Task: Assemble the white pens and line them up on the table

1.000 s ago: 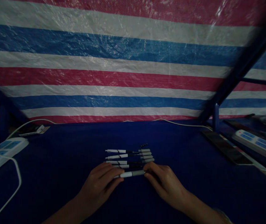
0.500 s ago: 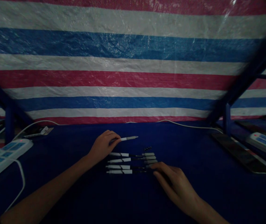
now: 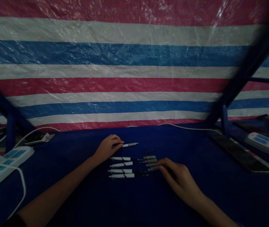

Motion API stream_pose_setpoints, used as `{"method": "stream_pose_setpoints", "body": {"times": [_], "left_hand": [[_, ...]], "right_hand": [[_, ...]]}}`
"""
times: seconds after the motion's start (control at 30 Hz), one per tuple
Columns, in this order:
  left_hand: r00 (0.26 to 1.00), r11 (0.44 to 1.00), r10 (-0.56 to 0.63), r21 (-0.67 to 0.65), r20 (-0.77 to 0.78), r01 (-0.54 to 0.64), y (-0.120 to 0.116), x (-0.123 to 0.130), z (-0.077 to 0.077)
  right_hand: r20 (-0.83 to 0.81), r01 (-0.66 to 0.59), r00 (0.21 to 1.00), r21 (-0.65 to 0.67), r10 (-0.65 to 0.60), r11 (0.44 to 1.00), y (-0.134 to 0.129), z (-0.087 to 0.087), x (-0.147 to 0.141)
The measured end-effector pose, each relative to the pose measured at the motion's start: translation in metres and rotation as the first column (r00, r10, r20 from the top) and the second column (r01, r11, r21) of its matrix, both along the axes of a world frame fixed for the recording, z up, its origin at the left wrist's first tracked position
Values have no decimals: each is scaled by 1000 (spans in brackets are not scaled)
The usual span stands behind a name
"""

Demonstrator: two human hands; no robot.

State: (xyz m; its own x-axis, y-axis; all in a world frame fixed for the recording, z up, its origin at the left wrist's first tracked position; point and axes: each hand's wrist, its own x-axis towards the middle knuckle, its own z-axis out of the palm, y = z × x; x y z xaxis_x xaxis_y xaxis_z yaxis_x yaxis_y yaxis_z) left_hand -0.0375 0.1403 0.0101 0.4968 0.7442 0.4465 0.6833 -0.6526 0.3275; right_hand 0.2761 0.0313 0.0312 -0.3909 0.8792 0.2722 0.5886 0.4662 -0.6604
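Note:
In the head view, my left hand (image 3: 108, 147) pinches the rear of a white pen (image 3: 130, 144) with a grey front, its tip pointing right. Below it several white pen barrels (image 3: 121, 175) lie in a stack of rows, dark refills (image 3: 142, 175) sticking out to the right. Beyond the refill tips, several grey pen grips (image 3: 151, 160) lie side by side. My right hand (image 3: 181, 179) has thumb and forefinger closed at the end of the nearest grey pen grip (image 3: 153, 169). Small dark coils, apparently springs (image 3: 149, 152), lie behind the grips.
White power strips stand at left (image 3: 11, 164) and right (image 3: 266, 142). A dark flat phone-like slab (image 3: 240, 153) lies at right. White cables (image 3: 188, 127) run along the back. Blue frame bars (image 3: 224, 119) and a striped tarp (image 3: 125, 85) bound the blue table (image 3: 89, 201).
My right fingers have shifted slightly right, and the nearest grey grip now shows more fully. My left hand still holds the pen, slightly lower in view. The camera has tilted a little.

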Motion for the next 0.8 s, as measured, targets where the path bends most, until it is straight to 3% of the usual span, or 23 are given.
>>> {"method": "stream_pose_setpoints", "body": {"times": [0.3,0.5,0.63,0.8], "left_hand": [[999,1000,-26,-16,22,26,-6,-13,18],[999,998,-29,-63,24,31,-60,-13,33],[996,989,-81,-127,-39,76,-100,-5,26],[988,992,-104,-84,-116,94,-111,-1,13]], "right_hand": [[42,55,998,-33,-54,998,6,0,5],[168,19,985,17,-22,1000,9,-4,11],[219,-32,975,23,27,999,10,-4,13],[209,-33,978,20,28,999,12,-9,13]]}}
